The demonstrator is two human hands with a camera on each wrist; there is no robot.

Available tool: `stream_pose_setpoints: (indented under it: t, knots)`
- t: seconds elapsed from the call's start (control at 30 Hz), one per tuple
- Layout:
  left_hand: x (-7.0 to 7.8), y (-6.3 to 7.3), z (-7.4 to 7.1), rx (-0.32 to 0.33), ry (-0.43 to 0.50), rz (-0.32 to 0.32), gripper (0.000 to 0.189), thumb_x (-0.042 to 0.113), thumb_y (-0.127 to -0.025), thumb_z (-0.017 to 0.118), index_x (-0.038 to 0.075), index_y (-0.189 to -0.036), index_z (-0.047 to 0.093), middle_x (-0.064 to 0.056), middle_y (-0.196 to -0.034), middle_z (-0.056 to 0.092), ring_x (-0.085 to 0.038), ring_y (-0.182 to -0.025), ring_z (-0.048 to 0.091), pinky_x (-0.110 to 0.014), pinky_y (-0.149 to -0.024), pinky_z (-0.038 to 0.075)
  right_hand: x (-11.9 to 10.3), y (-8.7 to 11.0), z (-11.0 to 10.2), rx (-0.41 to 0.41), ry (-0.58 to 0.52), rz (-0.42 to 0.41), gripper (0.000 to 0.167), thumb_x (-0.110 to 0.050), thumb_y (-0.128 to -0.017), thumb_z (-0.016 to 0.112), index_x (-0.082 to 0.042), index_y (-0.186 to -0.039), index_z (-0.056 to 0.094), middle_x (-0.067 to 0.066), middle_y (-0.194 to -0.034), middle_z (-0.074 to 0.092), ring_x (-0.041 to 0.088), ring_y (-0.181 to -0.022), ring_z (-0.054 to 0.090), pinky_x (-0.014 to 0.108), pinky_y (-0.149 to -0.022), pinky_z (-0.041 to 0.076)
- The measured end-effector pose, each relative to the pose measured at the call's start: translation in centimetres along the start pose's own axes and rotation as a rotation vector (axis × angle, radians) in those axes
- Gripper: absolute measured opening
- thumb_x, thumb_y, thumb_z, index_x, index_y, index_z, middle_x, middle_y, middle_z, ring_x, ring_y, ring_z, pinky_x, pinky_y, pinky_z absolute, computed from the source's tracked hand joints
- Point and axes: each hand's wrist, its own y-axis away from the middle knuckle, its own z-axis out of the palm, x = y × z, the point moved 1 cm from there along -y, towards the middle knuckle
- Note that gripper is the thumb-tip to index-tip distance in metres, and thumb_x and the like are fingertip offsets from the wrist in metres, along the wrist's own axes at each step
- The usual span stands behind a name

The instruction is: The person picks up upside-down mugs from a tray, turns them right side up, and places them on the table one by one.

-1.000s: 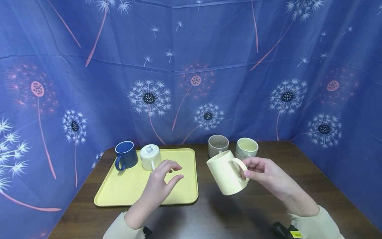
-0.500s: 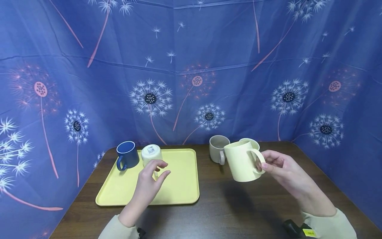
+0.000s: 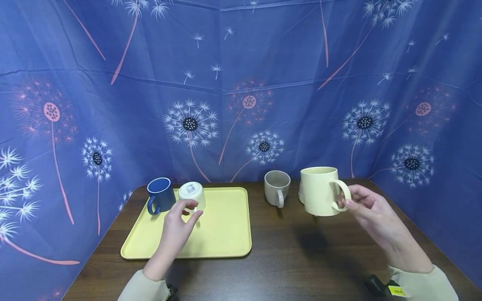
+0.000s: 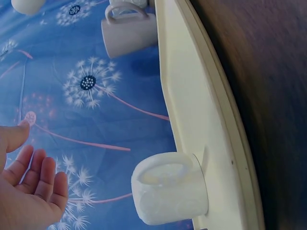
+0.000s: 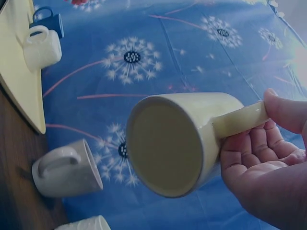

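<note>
My right hand (image 3: 376, 213) pinches the handle of a pale yellow mug (image 3: 320, 192), held upright in the air above the right side of the table. In the right wrist view, the base of this yellow mug (image 5: 165, 146) faces the camera. My left hand (image 3: 177, 228) hovers over the tray with fingers loosely bent and nothing in them. Behind it, a white mug (image 3: 196, 193) stands upside down on the yellow tray (image 3: 226, 234). The left wrist view shows the left hand (image 4: 31, 189) apart from the white mug (image 4: 170, 194).
A blue mug (image 3: 162, 195) stands upright at the tray's back left corner. On the dark wooden table (image 3: 271, 267), a grey mug (image 3: 276, 188) stands right of the tray. A pale embossed mug (image 3: 301, 193) is mostly hidden behind the held one. Blue patterned cloth (image 3: 241, 83) encloses the table.
My right hand has carried the yellow mug rightward and up, turning it from tilted to upright. My left hand has drifted left over the tray, its thumb and fingers closer together.
</note>
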Motion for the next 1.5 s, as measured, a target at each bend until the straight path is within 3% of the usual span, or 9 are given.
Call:
stream_pose_setpoints:
  t: [0.27, 0.57, 0.8, 1.13, 1.4, 1.5]
  knots:
    - [-0.8, -0.4, 0.0, -0.03, 0.002, -0.12, 0.024, 0.005, -0.075, 0.078, 0.002, -0.095, 0.065, -0.008, -0.09, 0.064, -0.022, -0.084, 0.061, -0.036, -0.067, 0.053, 0.1, 0.3, -1.1, 0.053, -0.034, -0.071, 0.033, 0.019, -0.093, 0.029, 0.005, -0.113, 0.051, 0.006, -0.1, 0.066, 0.011, -0.096, 0.063, 0.019, -0.088, 0.046]
    - [-1.6, -0.8, 0.1, -0.052, -0.016, -0.263, 0.024, 0.008, -0.077, 0.077, 0.0, -0.097, 0.065, -0.011, -0.092, 0.065, -0.023, -0.085, 0.062, -0.03, -0.069, 0.051, 0.8, 0.4, -2.2, 0.112, -0.081, -0.136, 0.032, 0.02, -0.092, 0.03, 0.007, -0.111, 0.053, 0.009, -0.099, 0.066, 0.013, -0.095, 0.065, 0.02, -0.087, 0.048]
    - [-2.5, -0.9, 0.2, -0.124, -0.029, -0.391, 0.028, 0.012, -0.079, 0.075, -0.003, -0.1, 0.063, -0.018, -0.094, 0.064, -0.028, -0.087, 0.062, -0.029, -0.069, 0.049, 1.8, 0.7, -3.6, 0.173, -0.132, -0.19, 0.033, 0.02, -0.092, 0.031, 0.007, -0.111, 0.054, 0.011, -0.099, 0.067, 0.015, -0.095, 0.065, 0.02, -0.085, 0.049]
    - [-4.2, -0.9, 1.0, -0.166, -0.016, -0.475, 0.033, 0.013, -0.081, 0.073, -0.005, -0.106, 0.06, -0.021, -0.098, 0.065, -0.03, -0.088, 0.062, -0.04, -0.078, 0.048, 3.1, 0.9, -6.1, 0.25, -0.087, -0.23, 0.029, 0.021, -0.091, 0.033, 0.009, -0.109, 0.054, 0.011, -0.099, 0.067, 0.015, -0.094, 0.065, 0.019, -0.083, 0.049]
    - [-4.7, -1.1, 1.5, -0.21, -0.012, -0.555, 0.037, 0.015, -0.081, 0.071, -0.006, -0.108, 0.057, -0.023, -0.102, 0.063, -0.032, -0.092, 0.061, -0.044, -0.08, 0.049, 4.5, 0.8, -8.2, 0.364, -0.069, -0.243, 0.026, 0.018, -0.091, 0.038, 0.007, -0.107, 0.055, 0.01, -0.097, 0.068, 0.014, -0.091, 0.065, 0.018, -0.084, 0.048]
    - [-4.9, -1.2, 1.6, -0.218, -0.006, -0.577, 0.036, 0.015, -0.082, 0.07, -0.007, -0.107, 0.057, -0.023, -0.103, 0.063, -0.033, -0.092, 0.062, -0.044, -0.081, 0.048, 5.1, 0.7, -9.1, 0.37, -0.081, -0.257, 0.027, 0.018, -0.091, 0.039, 0.006, -0.107, 0.056, 0.01, -0.096, 0.068, 0.014, -0.091, 0.064, 0.019, -0.084, 0.048]
